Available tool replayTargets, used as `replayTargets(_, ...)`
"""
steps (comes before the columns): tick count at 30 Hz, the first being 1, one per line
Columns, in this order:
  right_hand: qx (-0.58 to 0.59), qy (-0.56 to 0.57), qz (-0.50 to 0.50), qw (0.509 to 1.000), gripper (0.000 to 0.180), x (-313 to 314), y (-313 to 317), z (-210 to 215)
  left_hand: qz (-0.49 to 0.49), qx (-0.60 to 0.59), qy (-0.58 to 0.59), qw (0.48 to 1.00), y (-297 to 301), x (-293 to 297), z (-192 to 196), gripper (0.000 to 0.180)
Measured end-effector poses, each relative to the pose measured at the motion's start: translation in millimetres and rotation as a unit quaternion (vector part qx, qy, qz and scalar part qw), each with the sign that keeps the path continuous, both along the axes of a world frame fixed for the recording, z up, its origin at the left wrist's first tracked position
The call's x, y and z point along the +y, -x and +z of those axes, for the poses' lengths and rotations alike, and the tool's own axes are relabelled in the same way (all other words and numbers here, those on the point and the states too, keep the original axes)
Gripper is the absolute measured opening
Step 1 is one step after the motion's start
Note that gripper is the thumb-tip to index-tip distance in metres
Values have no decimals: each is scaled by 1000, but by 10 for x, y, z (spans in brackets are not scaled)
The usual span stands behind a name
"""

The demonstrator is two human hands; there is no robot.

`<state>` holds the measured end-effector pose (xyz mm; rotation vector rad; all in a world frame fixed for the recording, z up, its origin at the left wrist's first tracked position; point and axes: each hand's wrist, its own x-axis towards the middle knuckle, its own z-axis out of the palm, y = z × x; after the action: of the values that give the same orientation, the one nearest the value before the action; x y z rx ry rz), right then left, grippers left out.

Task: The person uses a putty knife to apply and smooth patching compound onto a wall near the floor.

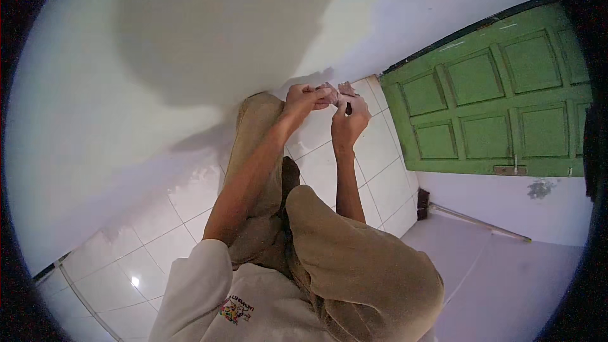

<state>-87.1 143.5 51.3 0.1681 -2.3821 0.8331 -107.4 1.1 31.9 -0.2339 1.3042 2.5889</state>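
A plain white wall (158,57) filled the left of the view, with a broad grey shadow across its upper part. Below it ran a floor of glossy white square tiles (126,259). The person sat with knees drawn up in loose tan trousers (354,266), a white short sleeve (196,278) covering the left upper arm. The left forearm reached up past the knee, and the left hand (303,100) was closed in a pinch, fingers curled on the left part of a small crumpled pinkish-brown scrap of cloth or paper (334,92). That scrap sat between both hands, held in the air out beyond the knees, in front of the wall's base. The right hand (350,117) gripped its right part, fingers folded tight, and a small dark item showed at the fingers, too small to identify. Further right stood a green panelled wooden door (494,107).
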Motion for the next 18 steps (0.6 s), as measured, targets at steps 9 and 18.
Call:
replayTargets(9, -72, 255, 27, 964, 20, 87, 122, -44, 107, 55, 127, 985, 74, 35, -124, 19)
replayTargets(18, -74, 443, 24, 893, 42, 100, 414, -10, 34, 87, 144, 985, 76, 97, -304, 29)
